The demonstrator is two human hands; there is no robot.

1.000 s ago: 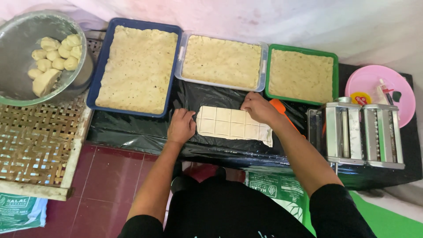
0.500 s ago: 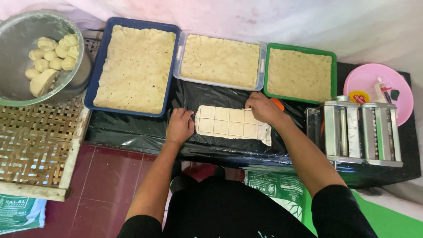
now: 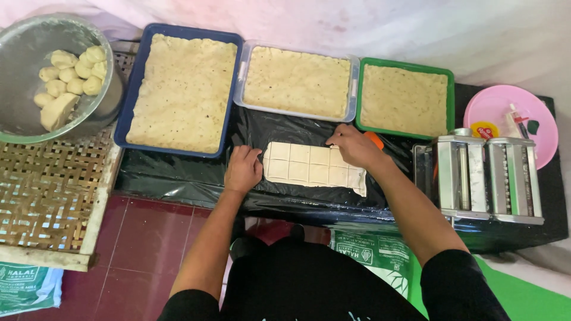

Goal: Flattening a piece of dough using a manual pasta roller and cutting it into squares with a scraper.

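A pale dough sheet (image 3: 309, 171), scored into small squares, lies on the black plastic cover (image 3: 178, 172) in front of me. My left hand (image 3: 242, 169) is at the sheet's left end, fingers curled onto its edge. My right hand (image 3: 354, 147) is on the sheet's far right corner, fingertips pinching the upper edge. An orange-handled tool (image 3: 375, 139) lies just behind my right hand, partly hidden by it.
Three trays of flat dough stand at the back: blue (image 3: 138, 89), clear (image 3: 354, 89), green (image 3: 451, 101). A metal bowl (image 3: 24, 35) of dough balls and a woven bamboo rack (image 3: 47, 196) are at left. A steel pasta roller (image 3: 488, 178) and a pink plate (image 3: 499, 104) are at right.
My right hand has slid slightly to the right along the sheet's far edge. My left hand and the sheet have stayed where they were.
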